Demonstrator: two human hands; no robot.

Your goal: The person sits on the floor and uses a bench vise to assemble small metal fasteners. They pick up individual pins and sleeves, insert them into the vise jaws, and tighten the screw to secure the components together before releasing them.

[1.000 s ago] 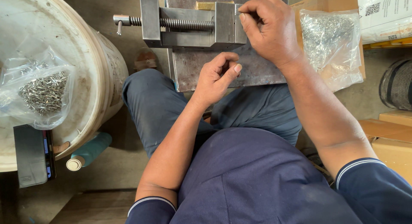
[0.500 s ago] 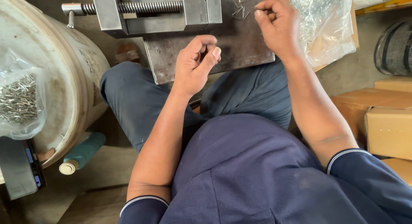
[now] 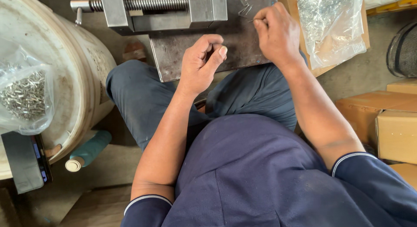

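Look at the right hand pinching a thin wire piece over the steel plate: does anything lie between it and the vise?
Nothing visible does. Only bare steel plate lies between the right hand and the vise.

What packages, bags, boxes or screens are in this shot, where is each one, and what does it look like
Clear plastic bag: upper right, beside the right hand, crumpled, full of shiny metal bits.
Second clear bag: left, on the white bucket, holding small silvery pieces.
Cardboard boxes: right edge, brown, stacked close together.
Phone: lower left, dark, seen edge-on with its screen lit.
Left hand: closed, near neither bag.
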